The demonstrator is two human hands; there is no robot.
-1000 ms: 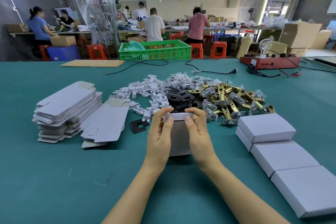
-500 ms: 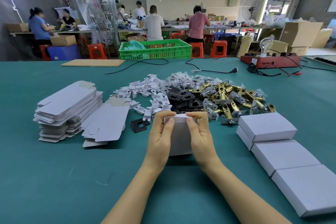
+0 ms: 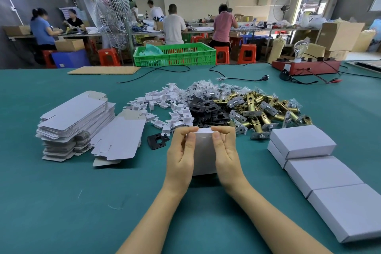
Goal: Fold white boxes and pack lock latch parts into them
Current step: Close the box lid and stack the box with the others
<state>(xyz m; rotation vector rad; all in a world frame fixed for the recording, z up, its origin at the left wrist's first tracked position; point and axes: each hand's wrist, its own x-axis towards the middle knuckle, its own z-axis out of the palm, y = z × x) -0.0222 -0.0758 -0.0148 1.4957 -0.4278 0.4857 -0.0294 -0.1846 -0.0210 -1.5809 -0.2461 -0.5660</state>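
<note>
A white box (image 3: 204, 152) stands on end on the green table, right in front of me. My left hand (image 3: 181, 154) grips its left side and my right hand (image 3: 225, 153) grips its right side, with fingers curled over the top flap and thumbs on the near face. Behind it lies a heap of brass lock latches (image 3: 266, 109), black strike plates (image 3: 208, 111), small white plastic pieces (image 3: 162, 107) and bagged screws (image 3: 204, 88). One black plate (image 3: 157, 140) lies alone to the left of the box.
A stack of flat white box blanks (image 3: 76, 121) sits at the left. Three shown closed white boxes (image 3: 321, 171) line the right side. A green crate (image 3: 175, 53), cardboard sheet (image 3: 105, 70), cables and a red lamp tester (image 3: 305, 66) lie at the far edge. People work beyond.
The top flap of the box has gone down from slightly raised to flush. Both hands stay on the box with fingers pressing over its top edge.
</note>
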